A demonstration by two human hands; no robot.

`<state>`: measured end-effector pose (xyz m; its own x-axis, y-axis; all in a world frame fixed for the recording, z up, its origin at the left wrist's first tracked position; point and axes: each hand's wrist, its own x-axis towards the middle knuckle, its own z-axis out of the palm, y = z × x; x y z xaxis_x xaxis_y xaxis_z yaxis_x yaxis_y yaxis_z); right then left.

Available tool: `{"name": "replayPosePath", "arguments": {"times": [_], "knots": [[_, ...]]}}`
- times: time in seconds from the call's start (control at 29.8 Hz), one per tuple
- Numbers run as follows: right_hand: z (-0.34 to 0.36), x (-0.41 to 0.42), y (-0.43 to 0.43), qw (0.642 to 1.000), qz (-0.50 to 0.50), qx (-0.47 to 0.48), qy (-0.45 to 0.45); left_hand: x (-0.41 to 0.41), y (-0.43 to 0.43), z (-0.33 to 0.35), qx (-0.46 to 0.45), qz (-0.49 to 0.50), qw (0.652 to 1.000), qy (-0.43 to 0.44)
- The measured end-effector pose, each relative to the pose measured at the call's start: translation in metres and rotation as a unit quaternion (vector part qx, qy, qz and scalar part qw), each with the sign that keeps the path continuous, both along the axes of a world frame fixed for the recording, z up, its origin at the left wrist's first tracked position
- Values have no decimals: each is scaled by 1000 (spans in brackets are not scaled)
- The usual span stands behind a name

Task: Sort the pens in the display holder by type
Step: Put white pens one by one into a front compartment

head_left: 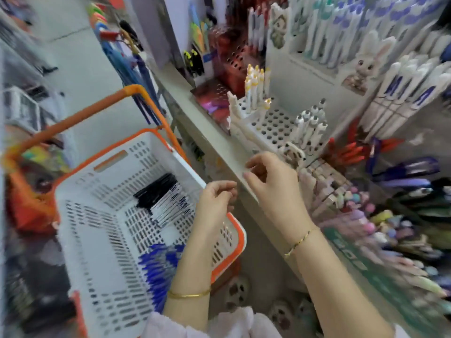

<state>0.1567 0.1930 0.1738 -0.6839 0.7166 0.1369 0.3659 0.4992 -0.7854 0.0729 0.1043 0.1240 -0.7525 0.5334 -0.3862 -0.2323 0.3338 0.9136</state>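
Note:
A white display holder (275, 123) full of round holes stands on the shelf. White pens with yellow tops (256, 86) stand at its back left, and white pens with grey tops (310, 125) stand at its right. My right hand (271, 181) hovers just in front of the holder at the shelf edge, fingers loosely curled, holding nothing I can see. My left hand (217, 201) hangs over the rim of the basket (80, 181), fingers curled, apparently empty. The frame is blurred.
The white and orange basket holds a bundle of black pens (161, 196) and a bundle of blue pens (161, 267). A red holder (234, 59) stands behind the white one. Pastel pens (346, 206), red pens (346, 152) and tall white pen displays (400, 93) crowd the shelf.

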Motion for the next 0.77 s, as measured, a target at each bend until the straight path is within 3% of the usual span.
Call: {"name": "replayPosePath", "arguments": {"times": [0.2, 0.4, 0.54, 0.77], "knots": [[-50, -45, -53, 990, 63, -88, -87, -69, -82, -104, -170, 27, 985, 25], [-92, -90, -90, 980, 57, -149, -123, -140, -102, -187, -384, -127, 892, 200], [-121, -113, -106, 973, 48, -172, -147, -184, -99, -213, -450, -226, 825, 257], [-152, -128, -112, 964, 10, -223, -147, -215, -102, -245, -494, -281, 763, 309]]}}
